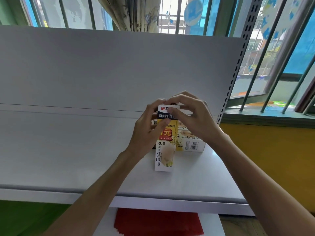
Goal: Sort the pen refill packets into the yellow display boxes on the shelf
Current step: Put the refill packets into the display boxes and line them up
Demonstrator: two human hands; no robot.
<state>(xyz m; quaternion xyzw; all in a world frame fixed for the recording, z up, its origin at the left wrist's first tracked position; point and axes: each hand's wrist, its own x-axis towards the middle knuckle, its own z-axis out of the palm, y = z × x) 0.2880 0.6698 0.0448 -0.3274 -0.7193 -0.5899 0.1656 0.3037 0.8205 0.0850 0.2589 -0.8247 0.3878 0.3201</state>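
Note:
A tall yellow-and-white display box (165, 150) with "0.5" and "GEL REFILL" print stands on the white shelf (68, 150), right of centre. My left hand (146, 133) grips its left side, thumb across the front. My right hand (189, 114) pinches the box's top flap from the right. A second box of the same design (190, 142) lies on its side just behind and to the right, touching the first. Any refill packets are hidden by my hands and the boxes.
The shelf's white back panel (102, 70) rises behind the boxes, with a perforated upright (233, 79) at its right end. A stack of red sheets (158, 222) lies on a lower white surface under the shelf edge. A barred window (272, 65) is at the right.

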